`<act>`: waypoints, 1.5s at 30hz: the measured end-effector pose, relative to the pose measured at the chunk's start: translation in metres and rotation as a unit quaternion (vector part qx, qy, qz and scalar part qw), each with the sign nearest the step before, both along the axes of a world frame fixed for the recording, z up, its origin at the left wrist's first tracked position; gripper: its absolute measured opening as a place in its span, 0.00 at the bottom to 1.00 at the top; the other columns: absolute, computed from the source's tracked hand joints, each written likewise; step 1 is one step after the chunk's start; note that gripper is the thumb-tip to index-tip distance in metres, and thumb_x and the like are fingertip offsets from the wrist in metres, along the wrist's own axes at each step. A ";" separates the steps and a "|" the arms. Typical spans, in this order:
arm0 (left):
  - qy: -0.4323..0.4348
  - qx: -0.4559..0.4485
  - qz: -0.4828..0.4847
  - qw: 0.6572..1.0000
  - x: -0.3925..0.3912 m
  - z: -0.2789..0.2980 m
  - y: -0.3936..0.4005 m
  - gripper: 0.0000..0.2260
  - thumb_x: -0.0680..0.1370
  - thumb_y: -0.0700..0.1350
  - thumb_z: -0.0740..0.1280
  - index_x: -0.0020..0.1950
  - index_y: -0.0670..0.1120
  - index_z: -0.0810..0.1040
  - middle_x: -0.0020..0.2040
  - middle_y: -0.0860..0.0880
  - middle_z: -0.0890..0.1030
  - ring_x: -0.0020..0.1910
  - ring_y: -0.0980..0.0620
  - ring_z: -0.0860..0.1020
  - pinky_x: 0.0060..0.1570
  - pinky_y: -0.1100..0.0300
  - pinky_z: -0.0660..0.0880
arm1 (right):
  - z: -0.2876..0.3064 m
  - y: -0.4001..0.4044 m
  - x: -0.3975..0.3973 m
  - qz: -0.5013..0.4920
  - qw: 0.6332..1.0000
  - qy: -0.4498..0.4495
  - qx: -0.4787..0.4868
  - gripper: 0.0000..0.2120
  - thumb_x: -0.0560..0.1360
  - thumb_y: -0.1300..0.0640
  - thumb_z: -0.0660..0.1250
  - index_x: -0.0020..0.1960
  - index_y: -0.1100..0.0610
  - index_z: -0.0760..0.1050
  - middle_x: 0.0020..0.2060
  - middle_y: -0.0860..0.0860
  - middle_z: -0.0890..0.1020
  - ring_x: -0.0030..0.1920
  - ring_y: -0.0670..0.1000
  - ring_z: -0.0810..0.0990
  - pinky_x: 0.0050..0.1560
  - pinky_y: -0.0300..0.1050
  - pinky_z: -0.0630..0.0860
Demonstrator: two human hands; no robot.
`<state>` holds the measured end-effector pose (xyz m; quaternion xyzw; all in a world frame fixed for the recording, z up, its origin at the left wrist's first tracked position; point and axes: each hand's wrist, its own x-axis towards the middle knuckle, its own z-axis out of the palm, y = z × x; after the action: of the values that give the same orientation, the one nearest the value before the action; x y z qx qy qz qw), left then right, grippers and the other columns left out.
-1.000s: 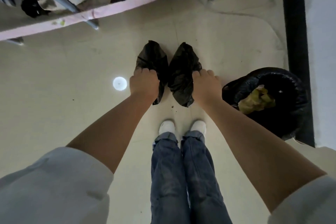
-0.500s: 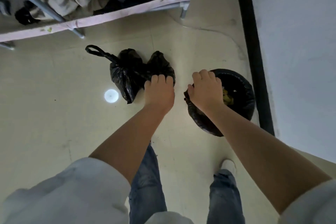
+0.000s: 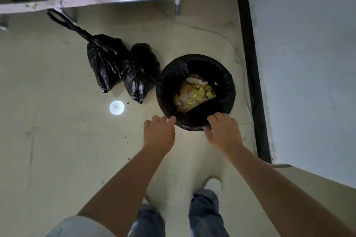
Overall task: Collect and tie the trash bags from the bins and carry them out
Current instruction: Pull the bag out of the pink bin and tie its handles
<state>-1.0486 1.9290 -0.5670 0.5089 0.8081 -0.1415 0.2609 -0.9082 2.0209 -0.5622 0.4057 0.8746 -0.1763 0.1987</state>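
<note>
Two tied black trash bags [image 3: 107, 61] [image 3: 141, 72] lie side by side on the floor, the left one with a long twisted handle loop. Right of them stands a round bin lined with a black bag [image 3: 227, 90], with yellowish food scraps [image 3: 192, 94] inside. My left hand [image 3: 159, 132] is at the bin's near-left rim, fingertips just touching the liner, holding nothing. My right hand [image 3: 223, 131] is on the near-right rim, with the thumb under the liner's edge and the fingers over it.
A pink-edged metal rack [image 3: 96, 0] piled with clothes stands at the back, one leg [image 3: 177, 5] near the bin. A white wall with a dark baseboard [image 3: 250, 63] runs along the right. A bright light spot [image 3: 116, 107] shines on the floor. My feet are below.
Both hands have let go of the two tied bags, which now lie on the floor. I have stepped right, and both hands have moved to the lined bin's near rim.
</note>
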 end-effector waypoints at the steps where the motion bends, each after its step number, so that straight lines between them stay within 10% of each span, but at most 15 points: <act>1: -0.002 0.008 -0.012 1.000 0.002 -0.010 -0.002 0.19 0.81 0.46 0.52 0.72 0.50 0.60 0.68 0.48 0.71 0.67 0.45 0.67 0.62 0.52 0.65 | -0.014 -0.003 0.002 0.006 1.000 0.004 0.011 0.12 0.66 0.53 0.66 0.42 0.60 0.80 0.37 0.54 0.82 0.38 0.57 0.83 0.36 0.48 0.78; 6: 0.005 0.093 -0.042 0.995 -0.010 -0.076 -0.002 0.19 0.80 0.47 0.57 0.71 0.50 0.67 0.71 0.49 0.69 0.70 0.45 0.65 0.65 0.51 0.65 | -0.090 -0.012 -0.005 0.095 0.988 0.048 0.112 0.21 0.65 0.43 0.53 0.35 0.55 0.80 0.31 0.49 0.82 0.33 0.51 0.82 0.37 0.41 0.78; 10: 0.059 0.263 -0.137 0.953 -0.026 -0.135 -0.004 0.13 0.71 0.51 0.62 0.44 0.48 0.84 0.44 0.50 0.85 0.47 0.46 0.83 0.53 0.52 0.74 | -0.128 -0.013 -0.019 0.113 0.980 0.087 0.139 0.23 0.67 0.39 0.53 0.33 0.57 0.76 0.26 0.50 0.78 0.28 0.53 0.78 0.29 0.41 0.74; 13: 0.052 0.341 -0.177 0.922 -0.039 -0.166 0.002 0.17 0.72 0.53 0.58 0.39 0.46 0.83 0.37 0.49 0.83 0.43 0.46 0.81 0.60 0.51 0.61 | -0.140 -0.002 -0.023 0.140 0.977 0.139 0.079 0.17 0.73 0.41 0.59 0.43 0.56 0.71 0.32 0.45 0.70 0.35 0.49 0.72 0.31 0.40 0.66; 20: 0.000 0.499 -0.186 0.846 -0.051 -0.207 0.019 0.17 0.74 0.50 0.57 0.33 0.42 0.79 0.31 0.47 0.78 0.39 0.54 0.67 0.59 0.57 0.59 | -0.150 0.019 -0.018 0.177 0.970 0.166 -0.016 0.18 0.76 0.51 0.61 0.31 0.49 0.59 0.30 0.44 0.67 0.32 0.44 0.66 0.33 0.34 0.62; 31: -0.123 0.467 -0.090 0.871 -0.055 -0.169 0.019 0.15 0.75 0.47 0.62 0.47 0.38 0.82 0.42 0.43 0.82 0.44 0.50 0.74 0.46 0.64 0.64 | -0.151 0.039 -0.034 -0.012 0.941 0.334 0.047 0.11 0.78 0.53 0.59 0.39 0.55 0.64 0.29 0.48 0.68 0.31 0.48 0.68 0.31 0.40 0.61; 37: -0.084 0.416 -0.036 0.905 -0.061 -0.151 0.029 0.11 0.80 0.42 0.58 0.47 0.40 0.78 0.40 0.46 0.77 0.43 0.53 0.69 0.42 0.63 0.61 | -0.127 0.031 -0.012 0.072 0.979 0.156 0.107 0.29 0.69 0.41 0.67 0.65 0.51 0.64 0.48 0.44 0.73 0.49 0.48 0.76 0.50 0.44 0.75; 45: 0.055 0.298 -0.154 0.940 -0.049 -0.143 0.034 0.13 0.75 0.57 0.63 0.51 0.49 0.74 0.46 0.54 0.71 0.51 0.52 0.69 0.49 0.60 0.62 | -0.113 0.042 0.036 -0.004 0.952 0.115 0.285 0.14 0.75 0.52 0.62 0.57 0.59 0.69 0.51 0.55 0.74 0.47 0.54 0.74 0.41 0.42 0.65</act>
<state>-1.0977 1.9635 -0.7100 0.6731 0.7380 0.0393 0.0273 -0.8726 2.0627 -0.6751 0.4262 0.9035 0.0346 -0.0276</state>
